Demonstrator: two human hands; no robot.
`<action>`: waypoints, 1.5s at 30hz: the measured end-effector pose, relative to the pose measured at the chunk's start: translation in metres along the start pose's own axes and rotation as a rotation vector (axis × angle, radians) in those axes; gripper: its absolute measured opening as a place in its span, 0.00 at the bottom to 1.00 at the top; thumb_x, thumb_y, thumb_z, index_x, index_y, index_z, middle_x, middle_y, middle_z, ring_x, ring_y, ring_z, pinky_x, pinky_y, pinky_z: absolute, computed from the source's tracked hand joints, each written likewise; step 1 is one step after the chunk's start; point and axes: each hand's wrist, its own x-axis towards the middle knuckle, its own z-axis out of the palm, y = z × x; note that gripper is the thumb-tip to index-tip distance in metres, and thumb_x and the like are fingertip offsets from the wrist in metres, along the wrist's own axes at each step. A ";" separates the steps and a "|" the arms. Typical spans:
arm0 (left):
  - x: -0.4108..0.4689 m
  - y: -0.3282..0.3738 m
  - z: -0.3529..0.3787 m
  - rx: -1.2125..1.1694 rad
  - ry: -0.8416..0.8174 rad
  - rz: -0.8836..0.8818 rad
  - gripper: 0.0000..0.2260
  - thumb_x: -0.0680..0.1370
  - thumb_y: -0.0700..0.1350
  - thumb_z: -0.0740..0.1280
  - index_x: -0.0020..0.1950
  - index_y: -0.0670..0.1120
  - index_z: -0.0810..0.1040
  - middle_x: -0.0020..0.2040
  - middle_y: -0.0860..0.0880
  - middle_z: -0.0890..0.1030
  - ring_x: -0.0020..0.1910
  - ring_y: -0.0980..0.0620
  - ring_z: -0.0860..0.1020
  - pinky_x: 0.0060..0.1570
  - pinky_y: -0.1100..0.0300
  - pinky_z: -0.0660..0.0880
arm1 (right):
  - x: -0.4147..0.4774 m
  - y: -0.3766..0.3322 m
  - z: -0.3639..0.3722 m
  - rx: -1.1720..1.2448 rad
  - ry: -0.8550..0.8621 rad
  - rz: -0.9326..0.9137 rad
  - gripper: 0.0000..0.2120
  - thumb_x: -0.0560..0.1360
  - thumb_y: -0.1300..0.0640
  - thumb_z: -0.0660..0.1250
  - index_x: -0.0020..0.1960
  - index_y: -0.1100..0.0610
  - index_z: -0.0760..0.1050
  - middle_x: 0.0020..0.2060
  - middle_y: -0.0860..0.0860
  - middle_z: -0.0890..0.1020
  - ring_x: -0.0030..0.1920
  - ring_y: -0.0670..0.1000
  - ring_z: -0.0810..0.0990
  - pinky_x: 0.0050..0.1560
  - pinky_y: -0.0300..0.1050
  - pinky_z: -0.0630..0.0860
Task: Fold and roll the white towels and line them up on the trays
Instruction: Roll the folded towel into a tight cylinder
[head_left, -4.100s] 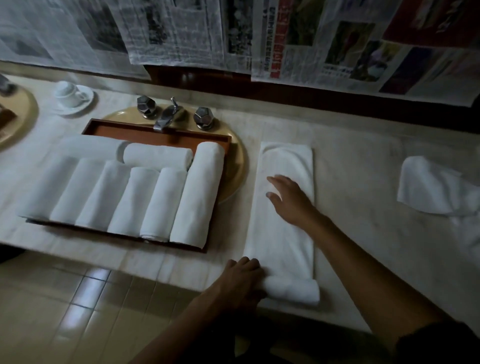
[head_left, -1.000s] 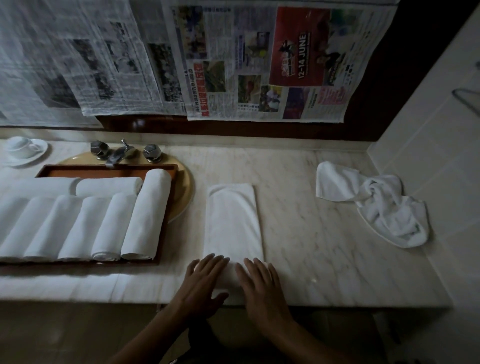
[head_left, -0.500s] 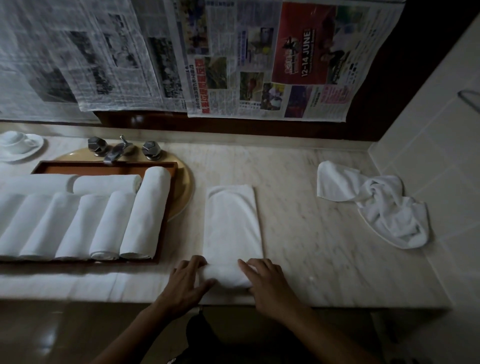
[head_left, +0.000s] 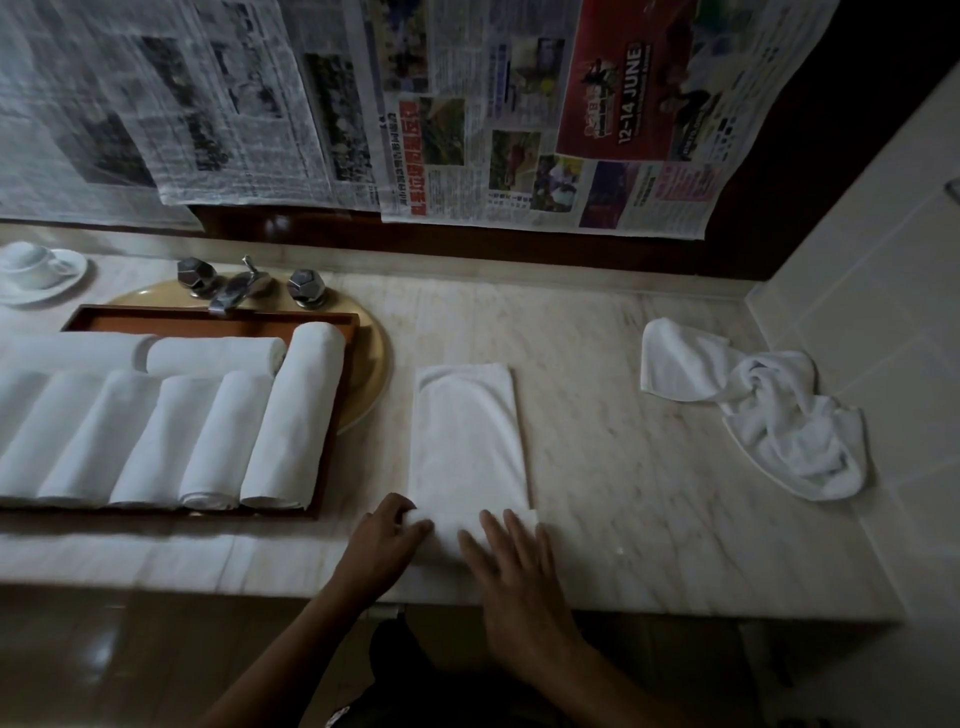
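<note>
Stretching across the whole view, a pale marble counter (head_left: 623, 493) runs from the left edge to a tiled side wall (head_left: 883, 312) on the right, and sheets of newspaper (head_left: 467, 104) hang over the dark wall behind it. On the left part of the counter a brown wooden tray (head_left: 218, 314) lies partly over a round yellow basin (head_left: 371, 364). The tray is filled with rolled white towels (head_left: 291, 415): a row lies side by side pointing away from the person, the rightmost one being longer than the rest, and two more lie crosswise behind them; the row runs out of view at the left. Just right of the tray, apart from it, the folded towel (head_left: 467, 431) lies flat on the counter as a long narrow strip, its near end wound into a short thick roll at the counter's front edge. Well apart to the right, near the tiled wall, loose towels (head_left: 769, 410) sit in a crumpled heap with one corner spread flat. Both hands are on the rolled end of the strip. The left hand (head_left: 384, 545) has its fingers and thumb curled round the roll's left end, gripping it. The right hand (head_left: 514, 566) lies flat over the roll's right part, fingers straight and spread, pressing down without clasping. At the back of the basin stands a metal tap (head_left: 234, 291) between two faceted knobs, and at the far left a white cup (head_left: 31, 262) sits on a saucer (head_left: 67, 280).
</note>
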 end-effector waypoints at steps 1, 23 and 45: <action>0.000 0.003 0.002 -0.033 0.012 -0.036 0.12 0.81 0.53 0.69 0.58 0.48 0.75 0.50 0.48 0.80 0.46 0.53 0.80 0.44 0.55 0.79 | 0.003 0.002 0.002 -0.026 -0.009 -0.005 0.45 0.73 0.59 0.65 0.84 0.47 0.46 0.83 0.55 0.49 0.82 0.62 0.44 0.78 0.68 0.45; 0.012 0.008 -0.001 0.757 -0.173 0.501 0.32 0.78 0.63 0.62 0.79 0.50 0.61 0.74 0.51 0.70 0.69 0.50 0.71 0.68 0.51 0.67 | 0.064 0.033 -0.045 0.070 -0.270 -0.010 0.34 0.79 0.46 0.68 0.80 0.48 0.57 0.70 0.53 0.71 0.68 0.57 0.71 0.69 0.55 0.67; 0.010 0.024 -0.007 0.678 -0.462 0.405 0.24 0.82 0.65 0.58 0.77 0.59 0.66 0.68 0.53 0.71 0.63 0.51 0.69 0.66 0.48 0.65 | 0.167 0.109 -0.031 0.076 -0.218 0.306 0.31 0.85 0.38 0.49 0.83 0.49 0.51 0.83 0.48 0.48 0.82 0.56 0.47 0.79 0.64 0.47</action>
